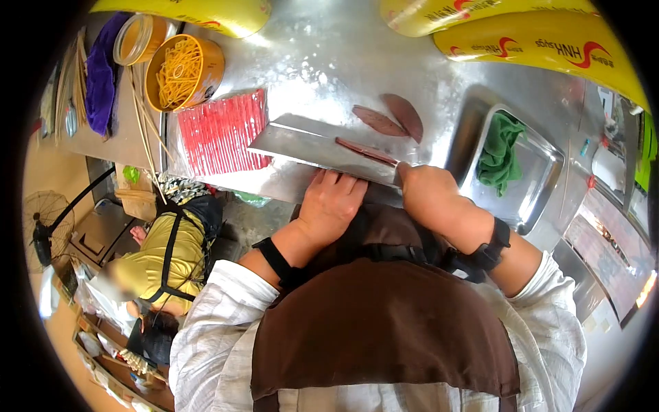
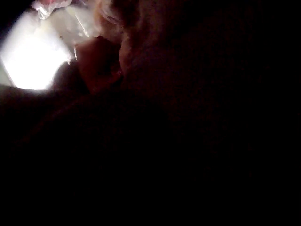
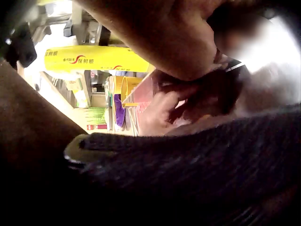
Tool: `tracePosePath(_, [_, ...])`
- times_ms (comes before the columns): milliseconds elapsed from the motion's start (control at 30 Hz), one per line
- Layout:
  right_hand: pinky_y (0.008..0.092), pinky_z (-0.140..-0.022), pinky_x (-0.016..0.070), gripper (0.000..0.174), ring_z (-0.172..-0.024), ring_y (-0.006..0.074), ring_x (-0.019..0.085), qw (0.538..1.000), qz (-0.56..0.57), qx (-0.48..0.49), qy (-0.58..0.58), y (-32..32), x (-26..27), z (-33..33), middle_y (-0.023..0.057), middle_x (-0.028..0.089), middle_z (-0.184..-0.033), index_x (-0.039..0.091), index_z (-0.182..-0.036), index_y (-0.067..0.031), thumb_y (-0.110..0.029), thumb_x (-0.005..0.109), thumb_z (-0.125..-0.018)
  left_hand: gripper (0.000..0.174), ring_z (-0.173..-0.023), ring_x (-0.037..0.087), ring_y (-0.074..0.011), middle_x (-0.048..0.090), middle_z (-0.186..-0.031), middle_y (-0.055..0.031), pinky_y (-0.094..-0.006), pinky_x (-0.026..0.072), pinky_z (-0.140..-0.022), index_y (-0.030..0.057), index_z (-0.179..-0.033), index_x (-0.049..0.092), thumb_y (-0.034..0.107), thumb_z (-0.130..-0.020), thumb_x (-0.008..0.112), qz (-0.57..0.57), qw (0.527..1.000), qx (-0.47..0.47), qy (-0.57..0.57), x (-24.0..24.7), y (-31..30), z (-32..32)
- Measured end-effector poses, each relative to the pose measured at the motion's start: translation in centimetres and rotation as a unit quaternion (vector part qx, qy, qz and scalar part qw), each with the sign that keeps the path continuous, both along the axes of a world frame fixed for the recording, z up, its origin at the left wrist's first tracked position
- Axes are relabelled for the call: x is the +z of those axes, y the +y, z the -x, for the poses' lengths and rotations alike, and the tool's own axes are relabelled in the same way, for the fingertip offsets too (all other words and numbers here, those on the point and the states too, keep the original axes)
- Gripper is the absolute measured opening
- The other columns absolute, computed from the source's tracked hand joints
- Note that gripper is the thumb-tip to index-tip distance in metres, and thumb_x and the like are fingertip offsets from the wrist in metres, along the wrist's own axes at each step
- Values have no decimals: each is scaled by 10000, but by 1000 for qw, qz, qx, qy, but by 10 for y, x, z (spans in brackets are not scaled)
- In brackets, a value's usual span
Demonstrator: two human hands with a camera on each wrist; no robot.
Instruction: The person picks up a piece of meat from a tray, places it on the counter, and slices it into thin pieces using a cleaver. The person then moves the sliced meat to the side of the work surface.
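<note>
In the head view, a wide-bladed knife (image 1: 309, 145) lies angled over the steel counter's near edge. My right hand (image 1: 432, 202) grips its handle end. A dark reddish strip (image 1: 367, 151) lies along the blade. Beyond it, two brownish-red pieces (image 1: 379, 121) rest on the counter. My left hand (image 1: 331, 206) is at the blade's near side with fingers bent; their tips and anything under them are hidden. The left wrist view is mostly dark, with a reddish-brown shape (image 2: 98, 61) beside the fingers. In the right wrist view, the right hand (image 3: 164, 40) fills the top.
Left on the counter (image 1: 302, 69) lie a clear pack of red sticks (image 1: 223, 130) and a yellow tub of yellow strands (image 1: 182, 69). At right, a metal tray (image 1: 542, 161) holds a green cloth (image 1: 501, 151). Yellow rolls (image 1: 542, 44) line the back. Another person (image 1: 165, 254) is at lower left.
</note>
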State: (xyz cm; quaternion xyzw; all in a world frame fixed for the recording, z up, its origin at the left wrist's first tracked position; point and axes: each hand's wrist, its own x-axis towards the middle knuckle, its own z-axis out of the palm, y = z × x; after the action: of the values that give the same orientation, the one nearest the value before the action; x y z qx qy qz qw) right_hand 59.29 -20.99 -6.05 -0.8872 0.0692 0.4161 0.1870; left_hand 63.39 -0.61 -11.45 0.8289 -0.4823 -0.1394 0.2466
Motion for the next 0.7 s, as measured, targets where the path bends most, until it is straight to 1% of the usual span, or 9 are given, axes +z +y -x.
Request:
tracePosePath(167, [490, -683, 540, 174, -774, 409, 675, 999, -15, 5, -41, -7, -1, 3, 239, 680, -817, 642, -926, 0, -87, 523, -835, 316, -1090, 546, -324, 575, -1164, -127, -424, 511, -899, -2, -1061, 640, 106, -770, 581, 17, 1000, 12, 13, 6, -2, -1])
tracePosePath(267, [498, -672, 530, 169, -755, 409, 666, 997, -11, 30, -68, -18, 0, 8, 227, 675, -794, 642, -925, -10, -77, 524, -823, 297, -1115, 540, -315, 576, -1164, -123, -409, 510, -905, -5, -1054, 638, 99, -779, 591, 40, 999, 25, -7, 5, -2, 0])
tracePosePath(300, [500, -671, 527, 169, -749, 408, 664, 996, -6, 38, -75, -23, 0, 10, 223, 674, -787, 642, -925, -13, -73, 524, -819, 343, -1094, 545, -312, 572, -1145, -119, -400, 508, -889, 4, -1079, 629, 100, -751, 643, 51, 998, 30, -20, 2, -2, 2])
tracePosePath(367, [497, -677, 526, 164, -747, 405, 664, 996, 14, 7, -91, -34, -1, 12, 219, 673, -784, 641, -921, -15, -73, 528, -819, 464, -1052, 556, -306, 563, -1107, -111, -382, 506, -855, 22, -1130, 613, 102, -693, 747, 75, 995, 38, -47, -2, -4, 1])
tracePosePath(433, [489, -678, 525, 172, -744, 406, 660, 993, 38, -9, -110, -41, -3, 16, 215, 668, -771, 635, -943, -13, -79, 524, -829, 461, -1058, 558, -303, 560, -1101, -112, -383, 506, -854, 19, -1130, 610, 96, -696, 746, 74, 996, 42, -19, 2, -4, 1])
tracePosePath(533, [486, -658, 524, 160, -726, 405, 657, 984, 8, -46, -172, -37, 9, 26, 218, 660, -749, 618, -947, -14, -76, 526, -833, 434, -1042, 568, -304, 563, -1095, -115, -381, 508, -838, 17, -1111, 617, 91, -703, 743, 73, 996, 44, -4, 8, -3, 1])
tracePosePath(567, [486, -648, 523, 154, -716, 404, 657, 983, -5, -40, -177, -35, 14, 32, 217, 659, -743, 612, -945, -14, -71, 527, -831, 421, -1032, 572, -306, 566, -1093, -116, -380, 509, -830, 16, -1102, 621, 90, -706, 742, 72, 997, 42, -2, 9, -2, 1])
tracePosePath(667, [487, -633, 516, 140, -710, 411, 647, 984, -27, -34, -172, -30, 31, 47, 220, 653, -743, 599, -942, -16, -49, 538, -820, 369, -1074, 555, -322, 595, -1096, -129, -406, 508, -880, 18, -1081, 641, 98, -727, 704, 23, 999, 47, 1, 10, 2, 8])
tracePosePath(700, [489, -638, 509, 140, -723, 421, 639, 987, -26, -40, -156, -28, 39, 49, 224, 648, -754, 597, -942, -16, -38, 548, -813, 369, -1032, 573, -332, 605, -1059, -137, -411, 508, -843, 16, -1062, 646, 101, -712, 724, 29, 998, 47, -5, 9, 2, 9])
